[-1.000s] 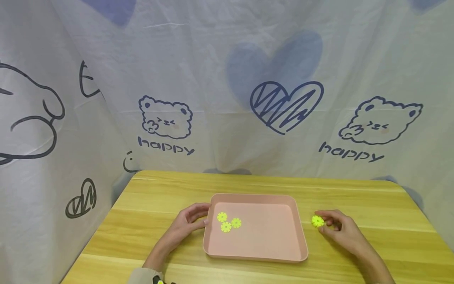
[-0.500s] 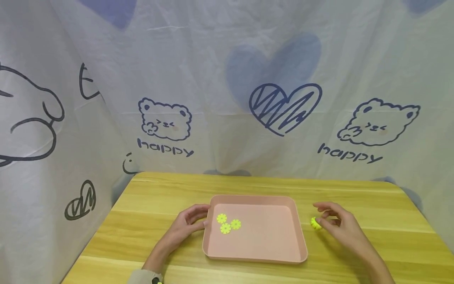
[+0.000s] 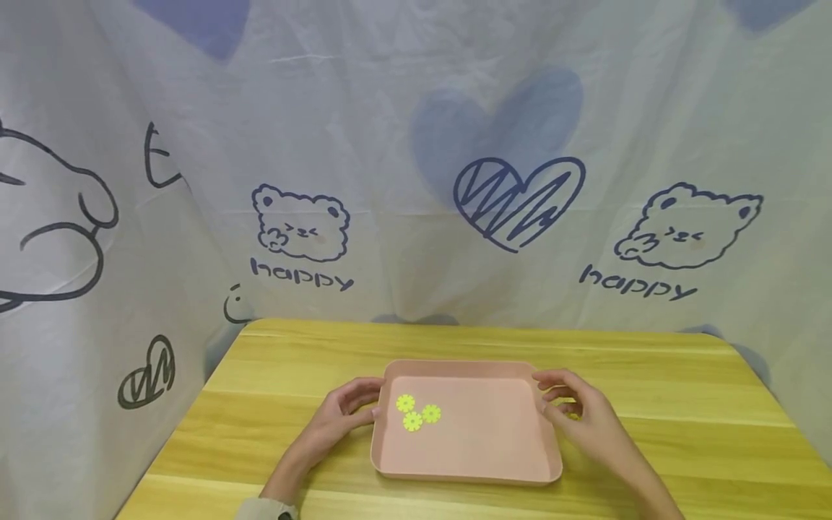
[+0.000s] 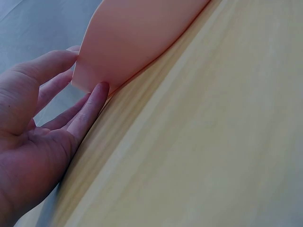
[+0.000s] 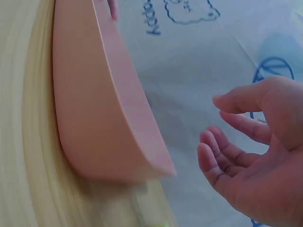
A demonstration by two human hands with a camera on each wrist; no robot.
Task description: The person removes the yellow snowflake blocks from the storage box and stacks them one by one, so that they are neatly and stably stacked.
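Note:
On the table, the pink tray [image 3: 477, 426] has three flat yellow notched discs, like snowflake building pieces [image 3: 412, 421], lying in its left part. My left hand [image 3: 344, 408] rests against the tray's left wall; in the left wrist view its fingertips touch the outside of that wall. At the right rim is my right hand [image 3: 581, 415], fingers loosely bent and nothing held. The right wrist view shows this hand [image 5: 255, 151] apart from the tray's corner. A yellow-green patch [image 5: 162, 224] shows at that view's bottom edge; the head view does not show it, probably because my hand covers it.
The wood-grain table [image 3: 312, 347] extends around the tray on all sides. Behind it and at the left hangs a pale cloth [image 3: 403, 253] printed with hearts, bears and the word "happy".
My right hand has let go of a small yellow notched-disc piece on the table right of the tray and moved left to the tray's right rim. My left hand has stayed at the left wall.

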